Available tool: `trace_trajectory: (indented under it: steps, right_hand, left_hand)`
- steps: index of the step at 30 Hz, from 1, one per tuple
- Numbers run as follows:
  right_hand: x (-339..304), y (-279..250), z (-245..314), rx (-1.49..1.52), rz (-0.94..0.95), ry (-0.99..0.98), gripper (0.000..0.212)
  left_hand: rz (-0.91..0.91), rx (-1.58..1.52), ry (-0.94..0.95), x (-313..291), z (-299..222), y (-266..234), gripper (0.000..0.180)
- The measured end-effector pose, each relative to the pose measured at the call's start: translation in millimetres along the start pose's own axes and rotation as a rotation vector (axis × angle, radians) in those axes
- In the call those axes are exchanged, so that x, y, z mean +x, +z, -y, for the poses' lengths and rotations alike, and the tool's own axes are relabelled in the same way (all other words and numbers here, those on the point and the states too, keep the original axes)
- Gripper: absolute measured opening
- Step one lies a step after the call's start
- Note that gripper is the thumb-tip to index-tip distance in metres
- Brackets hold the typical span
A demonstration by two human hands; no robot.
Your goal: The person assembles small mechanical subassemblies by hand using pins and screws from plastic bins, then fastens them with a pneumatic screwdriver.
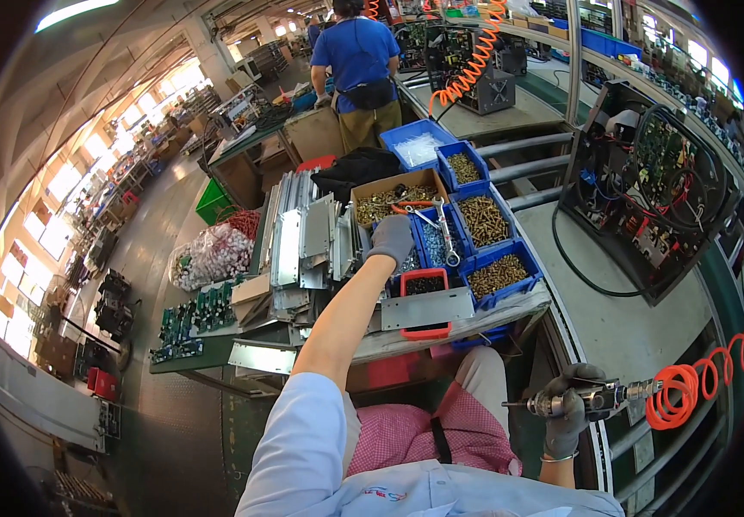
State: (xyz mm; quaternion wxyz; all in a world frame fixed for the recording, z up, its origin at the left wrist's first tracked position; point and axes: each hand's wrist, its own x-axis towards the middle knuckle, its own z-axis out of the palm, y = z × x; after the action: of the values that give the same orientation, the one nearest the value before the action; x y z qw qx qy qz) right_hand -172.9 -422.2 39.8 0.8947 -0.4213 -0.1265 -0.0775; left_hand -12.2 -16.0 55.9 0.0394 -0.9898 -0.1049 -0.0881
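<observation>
My left hand (392,239), in a grey glove, reaches forward into the parts bins on the bench, beside a blue bin of silvery hardware (437,245). Its fingers point away and are hidden, so what they touch cannot be made out. A double-ended wrench (450,239) lies across that blue bin. Just behind the hand is a cardboard box of brass-coloured fasteners (372,207) with orange-handled pliers (412,205) on top. At the lower right my right hand (568,412), also gloved, is wrapped round an air screwdriver (600,398), its bit pointing left. A coiled orange hose (678,396) joins its rear end.
Stacked metal plates (316,228) and green circuit boards (208,310) lie left of the bins. A flat metal plate (428,309) rests across a red bin (424,333). On the roller line at right stands an opened machine (647,189). A person in blue (356,56) works ahead.
</observation>
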Motion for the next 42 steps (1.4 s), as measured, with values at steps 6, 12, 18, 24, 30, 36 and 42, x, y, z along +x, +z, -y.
trace_trajectory:
  steps: [6, 12, 18, 24, 30, 36, 42]
  right_hand:
    - [7.9, 28.9, 0.5, 0.066, 0.008, 0.049, 0.041]
    - [55.8, 73.1, -9.9, 0.201, 0.293, -0.073, 0.039]
    - [92.5, 123.4, -32.7, 0.355, 0.369, -0.149, 0.034]
    - [115.0, 137.0, -66.4, 0.182, 0.261, -0.204, 0.031]
    - [113.3, 147.3, -73.7, 0.192, 0.205, -0.2, 0.032]
    - [124.1, 144.5, -72.8, 0.121, 0.19, -0.189, 0.028]
    - [138.9, 138.9, -83.3, 0.184, 0.106, -0.192, 0.023]
  left_hand:
    - [0.328, -2.26, -0.434, -42.4, -16.0, -1.9, 0.02]
    - [0.367, -2.555, -0.424, -111.9, -55.5, -16.5, 0.025]
    - [0.576, -2.816, -0.51, -132.7, -47.9, 8.4, 0.023]
    - [0.458, -2.69, -0.654, -143.4, -60.0, -3.9, 0.016]
    - [0.543, -2.584, -0.614, -145.0, -56.6, -6.2, 0.014]
    - [0.764, -2.412, -0.438, -136.0, -43.1, -4.1, 0.02]
    - [0.77, -2.245, -0.446, -120.1, -51.9, -11.5, 0.027]
